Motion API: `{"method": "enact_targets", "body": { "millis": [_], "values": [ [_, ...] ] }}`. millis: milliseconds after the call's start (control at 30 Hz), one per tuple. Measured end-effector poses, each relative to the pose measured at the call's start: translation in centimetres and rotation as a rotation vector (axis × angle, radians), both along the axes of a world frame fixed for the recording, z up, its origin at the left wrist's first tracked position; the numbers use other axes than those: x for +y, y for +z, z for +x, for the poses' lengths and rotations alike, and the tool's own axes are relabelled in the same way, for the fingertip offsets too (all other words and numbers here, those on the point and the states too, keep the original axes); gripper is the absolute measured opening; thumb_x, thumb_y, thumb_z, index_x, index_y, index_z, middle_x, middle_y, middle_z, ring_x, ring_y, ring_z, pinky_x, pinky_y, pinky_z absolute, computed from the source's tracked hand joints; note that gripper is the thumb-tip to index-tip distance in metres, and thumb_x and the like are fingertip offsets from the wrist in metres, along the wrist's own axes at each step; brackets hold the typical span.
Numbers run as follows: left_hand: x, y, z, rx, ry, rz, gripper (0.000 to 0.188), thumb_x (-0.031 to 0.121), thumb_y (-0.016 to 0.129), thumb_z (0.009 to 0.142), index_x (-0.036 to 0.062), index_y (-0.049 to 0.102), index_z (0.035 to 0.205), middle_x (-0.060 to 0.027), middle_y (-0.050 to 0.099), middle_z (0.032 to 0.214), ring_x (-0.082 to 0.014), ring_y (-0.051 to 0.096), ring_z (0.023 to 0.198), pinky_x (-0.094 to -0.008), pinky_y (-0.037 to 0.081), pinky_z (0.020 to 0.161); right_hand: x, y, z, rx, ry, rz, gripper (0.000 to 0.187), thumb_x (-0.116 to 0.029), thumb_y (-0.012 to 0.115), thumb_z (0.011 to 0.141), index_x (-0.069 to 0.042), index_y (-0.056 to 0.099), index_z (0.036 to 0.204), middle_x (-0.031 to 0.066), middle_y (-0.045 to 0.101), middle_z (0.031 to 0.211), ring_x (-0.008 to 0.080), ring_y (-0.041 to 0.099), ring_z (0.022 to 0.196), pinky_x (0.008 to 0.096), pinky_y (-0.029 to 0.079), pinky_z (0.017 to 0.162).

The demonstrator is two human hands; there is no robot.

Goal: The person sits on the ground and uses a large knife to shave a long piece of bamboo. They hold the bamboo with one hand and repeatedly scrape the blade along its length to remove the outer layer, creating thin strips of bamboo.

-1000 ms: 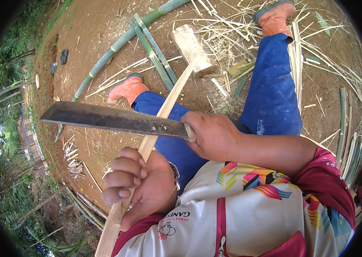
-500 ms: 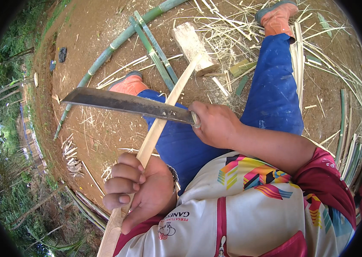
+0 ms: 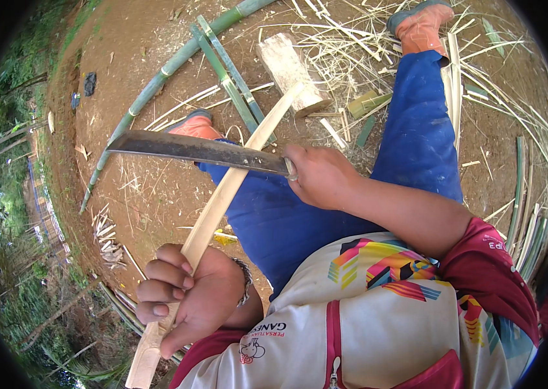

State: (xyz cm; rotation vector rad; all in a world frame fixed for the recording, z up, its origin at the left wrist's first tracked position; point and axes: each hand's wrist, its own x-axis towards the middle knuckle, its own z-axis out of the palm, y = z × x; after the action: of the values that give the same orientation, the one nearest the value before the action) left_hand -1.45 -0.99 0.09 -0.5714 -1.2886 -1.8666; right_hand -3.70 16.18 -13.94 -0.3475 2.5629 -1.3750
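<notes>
My left hand (image 3: 199, 292) is closed round the lower part of a long pale bamboo strip (image 3: 222, 194), which slants up and away to the right over my left leg. In my right hand (image 3: 322, 176) is the handle of a machete (image 3: 196, 148), its grip mostly hidden by the fingers. The long dark blade points left and lies across the upper part of the strip, seeming to touch it. A thin curl of shaving (image 3: 235, 135) stands beside the strip just beyond the blade.
A short log (image 3: 293, 74) lies on the dirt between my boots. Beyond it are a long green bamboo pole (image 3: 183, 58), two split green lengths (image 3: 228, 78) and a heap of thin shavings (image 3: 351, 45). Cut pieces (image 3: 106, 240) are piled at the left; more strips (image 3: 533, 227) lie at the right.
My left hand has moved left and slightly down, drawing the bamboo strip along. The machete and my right hand have shifted slightly; the blade sits a little higher and more level.
</notes>
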Motion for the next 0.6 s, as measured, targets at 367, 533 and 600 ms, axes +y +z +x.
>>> {"method": "enact_targets", "body": {
  "millis": [367,533,600],
  "values": [
    [-0.1,1.0,-2.2,-0.002,0.059,0.029,0.072,0.081,0.031,0.093,0.0120,0.049,0.081,0.0020,0.032,0.064,-0.0122,0.030,0.054,-0.0282,0.029,0.053,1.0,-3.8,-3.3,-0.126,-0.021,0.097,0.034,-0.015,0.065,0.083,-0.005,0.055,0.115,0.0187,0.068,0.086,0.0387,0.068,0.085,0.0480,0.055,0.077],
    [-0.3,1.2,-2.7,-0.021,0.088,0.013,0.073,0.080,0.028,0.093,0.0116,0.050,0.081,0.0019,0.031,0.062,-0.0126,0.030,0.053,-0.0285,0.029,0.053,2.1,-5.9,-4.4,-0.172,-0.023,0.107,0.036,-0.014,0.064,0.084,-0.004,0.054,0.117,0.0189,0.068,0.089,0.0386,0.068,0.088,0.0474,0.055,0.080],
    [-0.4,1.2,-2.7,-0.025,0.103,0.001,0.070,0.079,0.031,0.094,0.0123,0.049,0.082,0.0025,0.031,0.063,-0.0120,0.029,0.054,-0.0282,0.028,0.054,2.4,-6.5,-4.5,-0.192,-0.031,0.111,0.032,-0.013,0.062,0.084,-0.002,0.055,0.114,0.0199,0.068,0.091,0.0385,0.068,0.090,0.0479,0.054,0.082]
  ]
}}
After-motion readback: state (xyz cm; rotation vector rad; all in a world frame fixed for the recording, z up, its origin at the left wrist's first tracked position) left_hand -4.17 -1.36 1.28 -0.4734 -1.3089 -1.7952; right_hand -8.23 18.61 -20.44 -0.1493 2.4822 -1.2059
